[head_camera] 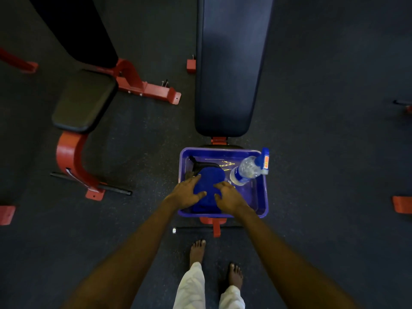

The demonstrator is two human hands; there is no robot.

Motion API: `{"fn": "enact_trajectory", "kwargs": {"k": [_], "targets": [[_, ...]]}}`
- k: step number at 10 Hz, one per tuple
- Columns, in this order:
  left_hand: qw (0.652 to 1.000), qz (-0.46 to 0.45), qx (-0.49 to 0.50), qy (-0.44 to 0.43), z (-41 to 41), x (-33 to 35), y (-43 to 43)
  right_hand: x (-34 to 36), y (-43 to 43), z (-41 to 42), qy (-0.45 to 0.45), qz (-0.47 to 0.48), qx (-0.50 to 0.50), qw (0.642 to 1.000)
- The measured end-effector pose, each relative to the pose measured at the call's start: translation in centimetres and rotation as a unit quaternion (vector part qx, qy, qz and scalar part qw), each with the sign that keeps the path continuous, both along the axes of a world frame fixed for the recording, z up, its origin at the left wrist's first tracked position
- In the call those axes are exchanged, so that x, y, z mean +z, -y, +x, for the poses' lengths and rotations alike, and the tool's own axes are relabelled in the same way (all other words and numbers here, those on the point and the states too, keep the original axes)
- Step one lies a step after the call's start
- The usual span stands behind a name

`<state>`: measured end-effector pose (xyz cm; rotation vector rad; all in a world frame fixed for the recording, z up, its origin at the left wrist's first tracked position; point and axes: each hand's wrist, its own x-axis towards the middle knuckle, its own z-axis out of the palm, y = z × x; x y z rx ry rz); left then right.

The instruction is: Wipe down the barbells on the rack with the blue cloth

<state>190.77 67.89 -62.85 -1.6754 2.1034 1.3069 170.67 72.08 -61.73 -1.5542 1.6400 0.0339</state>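
Blue cloth (209,186) in tub (219,150); left hand (186,195), right hand (230,199) rest spread on it.

I'm looking down into a gym, going by the equipment. A long dark padded bench (231,63) runs ahead of me on a red steel frame (219,140). To my left stands a second bench with a separate black seat pad (83,101) on curved red tubing (69,157). The floor (323,152) is dark speckled matting, probably rubber, though the light is dim. More red frame feet (402,204) show at the edges.
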Motion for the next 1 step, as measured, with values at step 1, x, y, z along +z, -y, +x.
{"fn": "enact_trajectory", "kwargs": {"k": [1], "targets": [[0.999, -0.008, 0.030, -0.025, -1.11, 4.88, 0.27, 4.76, -0.26, -1.69, 0.057, -0.058, -0.089, 0.993]]}}
